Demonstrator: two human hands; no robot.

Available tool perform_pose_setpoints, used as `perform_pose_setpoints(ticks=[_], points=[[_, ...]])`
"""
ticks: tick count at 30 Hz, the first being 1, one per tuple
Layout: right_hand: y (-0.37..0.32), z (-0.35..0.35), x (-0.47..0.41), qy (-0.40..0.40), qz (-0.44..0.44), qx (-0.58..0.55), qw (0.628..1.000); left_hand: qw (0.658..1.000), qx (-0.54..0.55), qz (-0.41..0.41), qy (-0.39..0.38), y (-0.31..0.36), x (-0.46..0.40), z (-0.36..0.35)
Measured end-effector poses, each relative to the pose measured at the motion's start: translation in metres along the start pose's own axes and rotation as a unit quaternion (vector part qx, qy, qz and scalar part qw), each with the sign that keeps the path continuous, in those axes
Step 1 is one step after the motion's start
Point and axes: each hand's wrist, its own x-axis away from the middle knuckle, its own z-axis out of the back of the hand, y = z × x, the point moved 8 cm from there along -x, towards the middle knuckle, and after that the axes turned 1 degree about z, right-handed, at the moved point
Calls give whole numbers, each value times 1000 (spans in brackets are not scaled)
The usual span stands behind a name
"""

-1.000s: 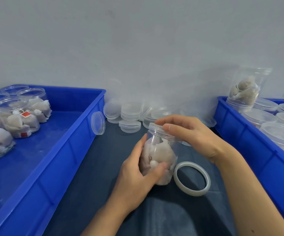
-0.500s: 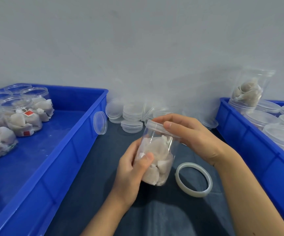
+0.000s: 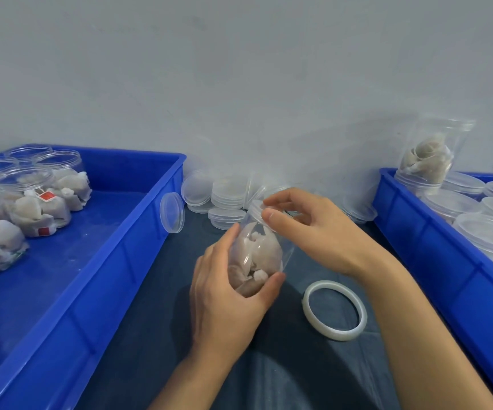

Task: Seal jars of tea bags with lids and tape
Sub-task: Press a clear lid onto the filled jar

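Clear plastic jar of tea bags tilts above the dark mat, gripped round its base by the left hand. At its one o'clock, the right hand pinches the lid; the tape ring lies at four o'clock.

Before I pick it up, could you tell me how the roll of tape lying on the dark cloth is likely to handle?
The tape roll is a thin open ring, so probably light and easy to pinch. It lies flat on the cloth, so a push should slide it; stood on edge it could roll.
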Motion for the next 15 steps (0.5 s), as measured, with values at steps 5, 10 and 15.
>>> perform_pose_setpoints(ticks=[5, 10, 15], points=[[-8, 8, 10, -56, 23, -52, 997, 946, 288, 79, -124, -9, -1, -18], [-11, 0, 14, -105, 26, -89, 990, 889, 406, 106, -185, -9, 0, -26], [-12, -9, 7, -70, 10, -101, 992, 917, 347, 86, -175, -9, 0, -25]])
